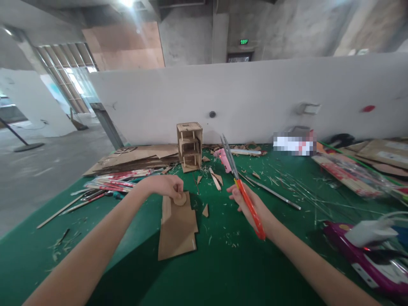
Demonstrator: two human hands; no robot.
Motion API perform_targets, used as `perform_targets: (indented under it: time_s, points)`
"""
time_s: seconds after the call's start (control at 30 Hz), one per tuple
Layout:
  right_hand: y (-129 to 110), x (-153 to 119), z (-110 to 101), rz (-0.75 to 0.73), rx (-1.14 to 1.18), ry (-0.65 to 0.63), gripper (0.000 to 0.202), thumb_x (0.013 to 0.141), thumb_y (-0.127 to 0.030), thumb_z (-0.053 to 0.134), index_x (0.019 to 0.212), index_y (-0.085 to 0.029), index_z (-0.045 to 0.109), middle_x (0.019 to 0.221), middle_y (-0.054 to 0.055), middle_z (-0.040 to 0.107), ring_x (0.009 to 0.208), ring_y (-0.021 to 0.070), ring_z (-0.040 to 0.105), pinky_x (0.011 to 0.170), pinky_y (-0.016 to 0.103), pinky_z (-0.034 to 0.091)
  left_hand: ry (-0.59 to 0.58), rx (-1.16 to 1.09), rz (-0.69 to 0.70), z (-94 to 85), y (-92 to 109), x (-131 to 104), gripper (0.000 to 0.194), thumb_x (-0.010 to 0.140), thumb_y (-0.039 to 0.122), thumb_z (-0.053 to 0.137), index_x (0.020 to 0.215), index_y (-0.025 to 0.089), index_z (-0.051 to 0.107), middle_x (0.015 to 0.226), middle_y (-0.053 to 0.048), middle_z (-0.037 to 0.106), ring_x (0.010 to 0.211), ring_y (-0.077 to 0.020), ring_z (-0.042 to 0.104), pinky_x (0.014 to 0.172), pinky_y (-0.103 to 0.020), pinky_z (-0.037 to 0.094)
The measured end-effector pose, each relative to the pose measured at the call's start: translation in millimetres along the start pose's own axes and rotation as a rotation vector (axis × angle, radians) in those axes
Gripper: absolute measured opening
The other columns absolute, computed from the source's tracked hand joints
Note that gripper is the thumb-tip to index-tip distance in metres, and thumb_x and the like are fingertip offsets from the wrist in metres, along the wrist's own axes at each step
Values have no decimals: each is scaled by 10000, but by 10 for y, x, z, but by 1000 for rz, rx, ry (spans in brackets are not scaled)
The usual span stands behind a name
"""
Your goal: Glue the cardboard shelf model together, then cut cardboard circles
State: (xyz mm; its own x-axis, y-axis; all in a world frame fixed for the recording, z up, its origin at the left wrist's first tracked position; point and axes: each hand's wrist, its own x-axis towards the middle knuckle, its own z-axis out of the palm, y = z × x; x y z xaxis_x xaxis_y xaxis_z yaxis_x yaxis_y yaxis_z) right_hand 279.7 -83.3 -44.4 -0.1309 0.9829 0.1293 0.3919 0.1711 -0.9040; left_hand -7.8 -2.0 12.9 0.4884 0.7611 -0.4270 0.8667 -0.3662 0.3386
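Observation:
My left hand (174, 187) is closed, pinching a small round cardboard disc (180, 199) over the top end of a flat cardboard piece (178, 229). That piece has notched right edges and lies on the green table. Scissors with orange handles (250, 208) rest in my right hand (245, 202), their grey blades pointing up and away. Beyond the hands stands a small cardboard shelf tower (190, 146) with several levels. A pink glue gun (223, 160) lies just behind the scissor blades.
Bundled sticks (111, 182) and stacked cardboard sheets (137, 157) lie at the left. On the right are a purple power strip (357, 255) with plugs, a metal strip (280, 195) and a plastic-wrapped pack (350, 174). Scraps dot the green table (236, 272); a white wall (255, 93) stands behind.

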Motion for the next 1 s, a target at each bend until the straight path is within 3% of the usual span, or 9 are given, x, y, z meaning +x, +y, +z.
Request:
perform_targets:
  time_s: [0.13, 0.27, 0.43, 0.57, 0.7, 0.8, 0.9, 1.0]
  points:
    - [-27, 6, -9, 9, -44, -9, 512, 896, -682, 358, 1004, -214, 534, 1005, 96, 627, 891, 253, 621, 674, 365, 511, 35, 35, -41, 4, -99, -48, 234, 624, 386, 618, 746, 186, 635, 795, -39, 655, 725, -190, 580, 609, -253, 393]
    - [-92, -1, -45, -39, -313, -9, 451, 880, -646, 436, 919, -207, 533, 848, 67, 636, 671, 207, 604, 593, 329, 464, 91, 53, -87, 49, -202, -144, 284, 615, 420, 612, 774, 185, 624, 813, -46, 652, 755, -205, 577, 629, -262, 399]
    - [-183, 28, -83, 10, -705, -34, 518, 824, -684, 484, 937, -193, 603, 763, 84, 679, 682, 264, 645, 575, 330, 433, 151, 41, -122, 157, -287, -180, 509, 666, 467, 590, 1083, 177, 570, 1048, -92, 650, 887, -236, 600, 708, -282, 429]
    - [-170, 90, -87, 73, -910, -95, 629, 829, -736, 397, 914, -163, 642, 732, 134, 694, 685, 322, 674, 553, 348, 425, 94, 4, -129, 152, -318, -155, 680, 684, 488, 594, 1269, 163, 474, 1088, -108, 658, 904, -246, 624, 708, -283, 438]
    - [-102, 113, -118, 101, -1013, -114, 619, 826, -723, 412, 945, -168, 660, 790, 149, 710, 708, 339, 688, 554, 356, 436, 11, -19, -95, 79, -281, -147, 649, 677, 551, 616, 1188, 158, 537, 1069, -103, 666, 896, -244, 630, 667, -265, 426]
    - [-63, 94, -146, 91, -1036, -164, 555, 810, -695, 468, 927, -191, 666, 851, 140, 715, 743, 332, 689, 563, 349, 442, -38, -27, -32, 60, -229, -146, 487, 695, 535, 618, 1019, 171, 608, 931, -64, 673, 808, -218, 617, 606, -255, 385]
    - [-79, 53, -169, 38, -982, -222, 388, 822, -547, 543, 948, -199, 661, 911, 118, 713, 789, 301, 686, 583, 324, 446, -48, -26, 17, 77, -184, -165, 362, 723, 505, 611, 885, 181, 612, 853, -42, 654, 761, -199, 597, 593, -256, 362]
    - [-149, -1, -211, 12, -929, -296, 219, 834, -363, 547, 884, -178, 652, 916, 109, 701, 770, 252, 679, 590, 298, 444, -20, -109, 53, 100, -125, -223, 356, 733, 472, 628, 943, 188, 583, 949, -47, 649, 848, -207, 600, 663, -258, 408]
